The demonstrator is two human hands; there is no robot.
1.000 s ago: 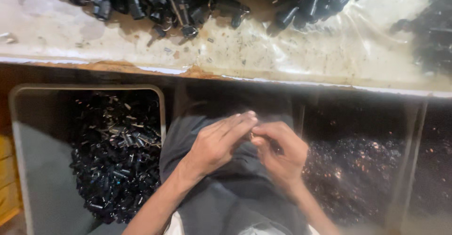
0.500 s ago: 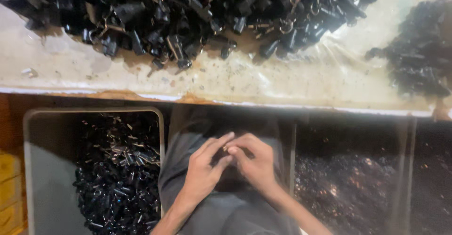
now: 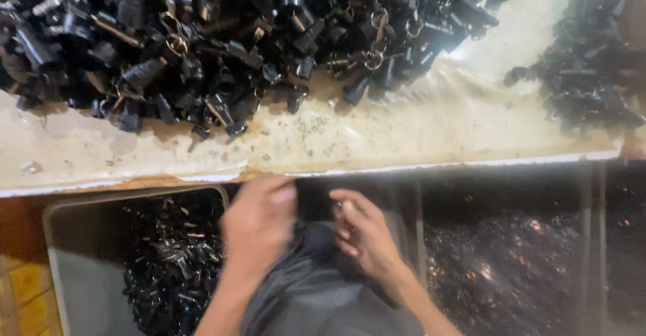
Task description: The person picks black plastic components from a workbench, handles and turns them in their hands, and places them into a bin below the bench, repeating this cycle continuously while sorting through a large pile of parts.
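Note:
My left hand (image 3: 259, 225) is just below the table's front edge, blurred, with its fingers curled; I cannot make out anything in it. My right hand (image 3: 363, 235) is beside it over the dark cloth (image 3: 316, 295) on my lap. Its fingertips are pinched on what looks like a small pale part (image 3: 339, 207). A big pile of black plastic parts with metal rings (image 3: 235, 46) lies on the worn white table top (image 3: 377, 141), beyond both hands.
A grey bin (image 3: 81, 262) at the lower left holds several small black parts (image 3: 168, 262). A second heap of black parts (image 3: 585, 73) sits at the table's right end. Glinting dark small pieces (image 3: 505, 269) fill a container at the lower right.
My hands, which were joined over my lap, have come apart. My left hand has risen toward the table edge. The view has shifted closer to the table and the pile.

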